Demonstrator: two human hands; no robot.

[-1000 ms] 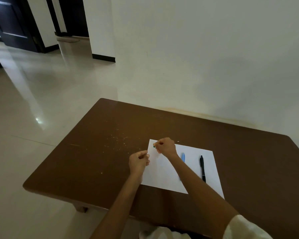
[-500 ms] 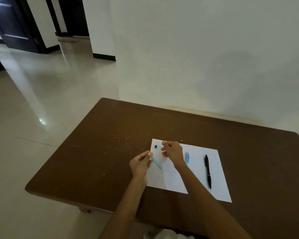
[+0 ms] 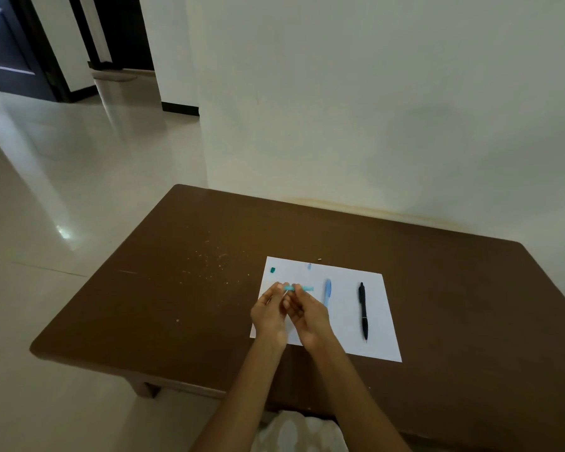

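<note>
Hands meet above left part of paper sheet [image 3: 383,324]. Fingertips of left hand [image 3: 269,313] pinch left end of teal pen barrel [image 3: 304,288]; fingers of right hand [image 3: 308,318] curl round barrel middle. Barrel level, right end projecting free. Teal cap [image 3: 273,270] on sheet, far-left corner. Light blue pen [image 3: 327,291] on sheet, just right of hands. Black pen [image 3: 363,309] on sheet, right part. Sheet flat on brown table [image 3: 176,305].

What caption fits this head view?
Left hand and right hand pinch a short teal tube above white paper sheet.
</note>
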